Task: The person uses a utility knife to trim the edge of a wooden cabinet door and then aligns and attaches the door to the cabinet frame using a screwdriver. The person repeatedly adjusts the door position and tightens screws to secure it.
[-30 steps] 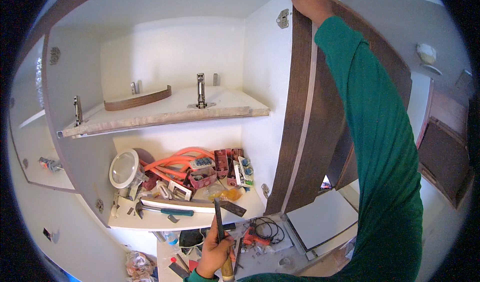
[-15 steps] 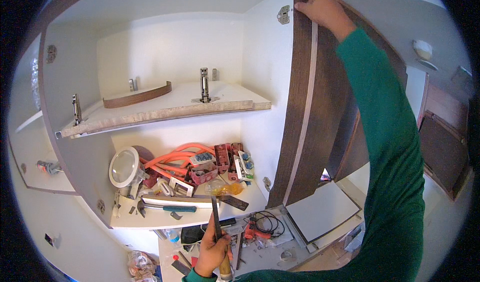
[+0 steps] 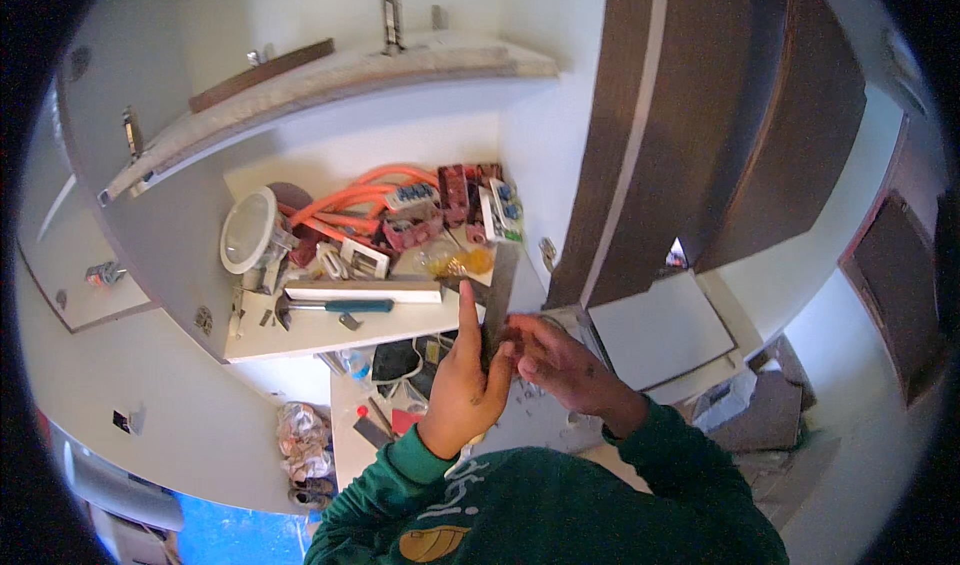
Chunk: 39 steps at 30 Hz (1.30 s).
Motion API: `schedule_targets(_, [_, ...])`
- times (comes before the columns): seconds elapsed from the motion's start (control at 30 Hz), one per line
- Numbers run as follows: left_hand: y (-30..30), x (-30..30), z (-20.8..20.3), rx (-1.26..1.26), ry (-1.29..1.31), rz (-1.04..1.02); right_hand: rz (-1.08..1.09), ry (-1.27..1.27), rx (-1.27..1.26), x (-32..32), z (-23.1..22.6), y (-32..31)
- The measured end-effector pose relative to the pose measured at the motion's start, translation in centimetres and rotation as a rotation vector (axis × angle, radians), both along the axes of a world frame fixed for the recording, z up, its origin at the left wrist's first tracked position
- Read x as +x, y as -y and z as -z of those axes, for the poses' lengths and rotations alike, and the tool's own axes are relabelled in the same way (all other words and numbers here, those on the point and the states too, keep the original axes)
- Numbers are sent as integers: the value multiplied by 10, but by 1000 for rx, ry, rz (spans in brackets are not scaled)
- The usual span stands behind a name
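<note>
My left hand [image 3: 466,385] holds a flat file [image 3: 501,290], its index finger stretched along the grey blade. The blade points up, away from me. My right hand [image 3: 570,370] is at the file's right side, its bent fingers and thumb against the lower blade; the exact grip is partly hidden. Beyond both hands lies the cabinet's lower shelf [image 3: 265,343], with a claw hammer [image 3: 350,306] with a teal handle on it. A dark brown cabinet door [image 3: 640,155] with a pale lengthwise strip stands open to the right.
Orange conduit [image 3: 345,205], a round white light fitting [image 3: 250,231] and maroon electrical boxes [image 3: 455,195] crowd the lower shelf. Above, a loose board [image 3: 330,80] with upright hinges juts out. A white panel [image 3: 660,330] lies at the right, below the door.
My right hand has come down from the top of the brown door to the file. My left hand has raised the file, and the view has tilted downward.
</note>
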<state>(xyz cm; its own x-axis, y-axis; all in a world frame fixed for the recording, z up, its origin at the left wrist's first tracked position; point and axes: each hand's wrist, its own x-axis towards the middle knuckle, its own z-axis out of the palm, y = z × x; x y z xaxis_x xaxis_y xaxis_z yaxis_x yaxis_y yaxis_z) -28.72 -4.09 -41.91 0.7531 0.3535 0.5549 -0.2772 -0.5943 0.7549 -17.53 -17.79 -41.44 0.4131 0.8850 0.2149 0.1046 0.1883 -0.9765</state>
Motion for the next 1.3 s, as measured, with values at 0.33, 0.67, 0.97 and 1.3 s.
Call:
schedule_targets(0.33, [40,29,50,-59,-180,100,425,-192,90,27,78,31])
schedule_targets(0.67, [41,57,63,-165,-109,200,121,132,-322,74,118,94])
schedule_targets(0.97, [52,49,91,-168,-175,47,14,194,-327,76,138,100])
schedule_targets(1.3, [29,10,139,-58,-764,-119,162,28,-320,88,156,105])
